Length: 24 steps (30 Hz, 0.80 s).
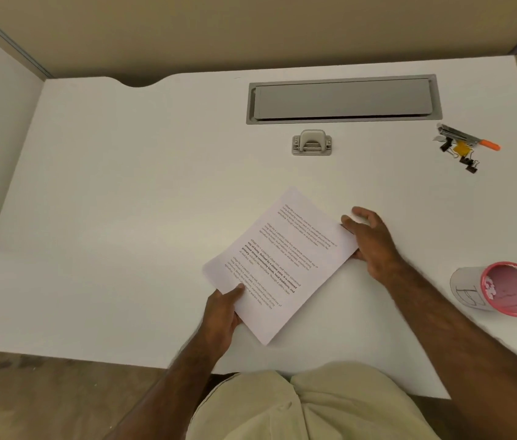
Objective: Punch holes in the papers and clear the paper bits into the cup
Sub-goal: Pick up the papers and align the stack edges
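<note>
On the white worktop (124,185) before me lie the papers (278,265), turned askew. My left hand (220,315) pinches their near edge, thumb on top; my right hand (370,241) holds the far edge, fingers loosely curled. Punch (312,142) sits beyond, cup (498,289) at right.

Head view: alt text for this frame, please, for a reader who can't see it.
Both hands, left and right, hold printed papers at opposite edges over a white desk. A grey hole punch sits beyond them; a pink-rimmed cup stands at right, binder clips farther back.
</note>
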Tool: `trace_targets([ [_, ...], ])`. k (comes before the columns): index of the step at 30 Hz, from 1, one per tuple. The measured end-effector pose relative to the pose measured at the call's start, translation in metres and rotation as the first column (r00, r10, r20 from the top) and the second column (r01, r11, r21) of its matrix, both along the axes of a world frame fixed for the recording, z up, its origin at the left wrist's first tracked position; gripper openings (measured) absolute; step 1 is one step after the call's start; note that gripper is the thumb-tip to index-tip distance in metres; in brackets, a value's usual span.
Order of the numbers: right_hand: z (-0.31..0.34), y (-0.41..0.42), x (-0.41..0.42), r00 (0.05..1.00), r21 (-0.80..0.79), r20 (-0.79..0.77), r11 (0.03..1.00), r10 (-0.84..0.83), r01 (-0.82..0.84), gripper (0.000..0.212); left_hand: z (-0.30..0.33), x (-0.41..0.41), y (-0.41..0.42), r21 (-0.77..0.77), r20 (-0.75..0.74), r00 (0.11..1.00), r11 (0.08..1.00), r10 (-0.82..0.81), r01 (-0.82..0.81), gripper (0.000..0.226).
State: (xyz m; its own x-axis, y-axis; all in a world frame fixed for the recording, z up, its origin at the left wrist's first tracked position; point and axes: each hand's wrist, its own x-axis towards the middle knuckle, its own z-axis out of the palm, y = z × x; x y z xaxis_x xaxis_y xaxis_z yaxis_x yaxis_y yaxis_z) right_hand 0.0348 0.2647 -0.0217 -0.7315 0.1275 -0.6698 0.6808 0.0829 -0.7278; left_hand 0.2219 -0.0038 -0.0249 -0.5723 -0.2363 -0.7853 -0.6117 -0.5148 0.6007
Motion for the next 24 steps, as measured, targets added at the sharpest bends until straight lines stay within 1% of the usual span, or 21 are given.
trace_targets([
  [2,-0.001,0.007,-0.009,0.982,0.089,-0.061,0.981,0.179,-0.173,0.036,0.0,-0.001,-0.002,-0.005,0.0,1.0,1.0,-0.025,0.025,0.037],
  [4,-0.002,0.009,-0.012,0.942,0.114,-0.109,0.945,0.319,-0.307,0.029,0.001,-0.003,-0.002,-0.008,0.0,0.999,0.999,-0.034,0.034,0.038],
  [6,-0.004,0.008,-0.009,0.904,0.152,-0.133,0.91,0.407,-0.387,0.024,0.001,-0.004,-0.001,-0.013,-0.006,0.999,0.999,-0.033,0.033,0.038],
  [8,-0.006,0.006,-0.006,0.884,0.202,-0.135,0.886,0.447,-0.417,0.026,0.0,-0.006,-0.001,-0.017,-0.014,0.999,0.999,-0.03,0.03,0.037],
  [12,-0.012,0.007,-0.001,0.89,0.244,-0.146,0.888,0.432,-0.39,0.026,-0.001,-0.009,0.0,-0.045,0.024,0.999,0.999,-0.024,0.025,0.034],
  [17,-0.013,0.005,0.004,0.845,0.363,-0.139,0.82,0.517,-0.442,0.035,-0.001,-0.014,0.001,-0.062,0.072,0.997,0.998,0.015,-0.011,0.031],
  [19,-0.013,0.005,0.006,0.844,0.375,-0.14,0.816,0.518,-0.439,0.037,-0.001,-0.016,0.0,-0.05,0.064,0.997,0.998,0.035,-0.032,0.034],
  [22,-0.012,0.005,0.01,0.899,0.312,-0.147,0.882,0.412,-0.353,0.036,0.001,-0.018,0.0,-0.024,0.03,0.997,0.997,0.069,-0.068,0.036],
  [24,-0.011,0.004,0.015,0.964,0.184,-0.109,0.958,0.243,-0.22,0.031,0.004,-0.019,0.001,0.001,0.015,0.994,0.994,0.107,-0.107,0.036],
])
